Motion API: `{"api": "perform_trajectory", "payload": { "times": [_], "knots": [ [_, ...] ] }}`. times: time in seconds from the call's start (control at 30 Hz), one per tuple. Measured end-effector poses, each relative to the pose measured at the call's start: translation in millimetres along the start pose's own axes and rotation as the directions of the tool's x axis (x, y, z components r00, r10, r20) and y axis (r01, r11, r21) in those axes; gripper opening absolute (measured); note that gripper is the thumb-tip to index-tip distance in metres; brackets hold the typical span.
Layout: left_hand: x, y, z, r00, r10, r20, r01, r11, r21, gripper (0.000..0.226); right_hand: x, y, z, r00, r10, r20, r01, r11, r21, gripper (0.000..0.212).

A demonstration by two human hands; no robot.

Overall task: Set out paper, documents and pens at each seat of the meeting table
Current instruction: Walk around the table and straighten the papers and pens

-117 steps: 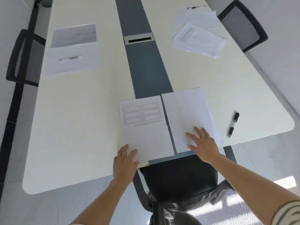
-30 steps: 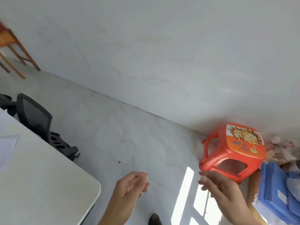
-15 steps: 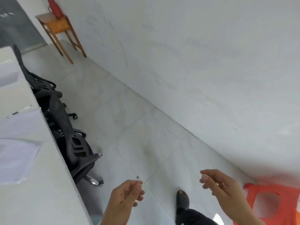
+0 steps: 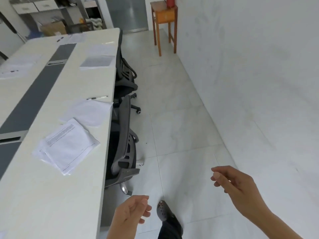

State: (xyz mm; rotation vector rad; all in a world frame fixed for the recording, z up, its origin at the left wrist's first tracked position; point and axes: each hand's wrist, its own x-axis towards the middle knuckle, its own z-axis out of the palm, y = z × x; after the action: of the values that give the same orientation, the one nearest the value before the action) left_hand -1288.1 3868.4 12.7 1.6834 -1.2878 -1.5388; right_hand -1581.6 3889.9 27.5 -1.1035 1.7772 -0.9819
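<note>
Both hands are hanging over the tiled floor [image 4: 181,118] beside the long white table [image 4: 51,195], and neither is holding anything. The left hand [image 4: 131,213] is curling loosely, its fingertips nearing the thumb, just off the table's edge. The right hand [image 4: 241,185] is reaching forward with its fingers loosely bent, well apart from the table.

On the table, a fanned stack of printed documents [image 4: 67,145] is lying askew at the nearest seat, with blank paper sheets [image 4: 88,111] touching its far corner and a pen [image 4: 97,97] lying just beyond them near the edge. Farther along, a grey printed sheet [image 4: 97,60] is sitting beside another blank sheet [image 4: 101,49]. Two black mesh office chairs [image 4: 124,144] are standing pushed in against this side. A dark shoe [image 4: 163,210] is showing between the hands.
</note>
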Motion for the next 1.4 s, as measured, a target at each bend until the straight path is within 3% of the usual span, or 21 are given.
{"api": "perform_trajectory", "payload": {
  "times": [0.37, 0.57, 0.77, 0.9, 1.0, 1.2, 1.3, 1.4],
  "knots": [
    [155.9, 101.6, -55.1, 0.988, 0.078, -0.132, -0.083, 0.996, -0.034, 0.015, 193.0, -78.6, 71.3, 0.971, -0.094, 0.221, 0.106, 0.993, -0.046, 0.01],
    [209.8, 109.3, -70.1, 0.929, -0.061, -0.366, 0.01, 0.99, -0.139, 0.012, 309.1, -100.1, 103.9, 0.892, -0.123, 0.435, 0.184, 0.978, -0.101, 0.012],
    [254.7, 140.2, -60.3, 0.841, -0.189, -0.507, 0.052, 0.961, -0.272, 0.02, 418.3, -146.3, 147.9, 0.732, -0.179, 0.658, 0.279, 0.959, -0.05, 0.012],
    [266.5, 159.2, -54.8, 0.734, -0.254, -0.63, 0.008, 0.931, -0.366, 0.022, 464.9, -183.1, 189.6, 0.568, -0.185, 0.802, 0.348, 0.937, -0.031, 0.01],
    [259.2, 156.3, -50.8, 0.649, -0.322, -0.689, 0.001, 0.906, -0.422, 0.024, 476.8, -203.5, 225.5, 0.426, -0.191, 0.884, 0.42, 0.907, -0.007, 0.019],
    [237.4, 129.1, -66.3, 0.502, -0.451, -0.738, 0.019, 0.859, -0.512, 0.034, 459.0, -216.9, 298.1, 0.242, -0.135, 0.961, 0.469, 0.883, 0.005, 0.025],
    [233.0, 106.9, -90.7, 0.463, -0.489, -0.739, 0.037, 0.844, -0.535, 0.029, 440.2, -217.3, 327.3, 0.179, -0.098, 0.979, 0.519, 0.855, -0.009, 0.018],
    [239.5, 75.9, -126.6, 0.433, -0.5, -0.75, 0.069, 0.848, -0.525, 0.016, 428.3, -220.3, 353.8, 0.166, -0.045, 0.985, 0.56, 0.826, -0.057, 0.013]
  ]
}}
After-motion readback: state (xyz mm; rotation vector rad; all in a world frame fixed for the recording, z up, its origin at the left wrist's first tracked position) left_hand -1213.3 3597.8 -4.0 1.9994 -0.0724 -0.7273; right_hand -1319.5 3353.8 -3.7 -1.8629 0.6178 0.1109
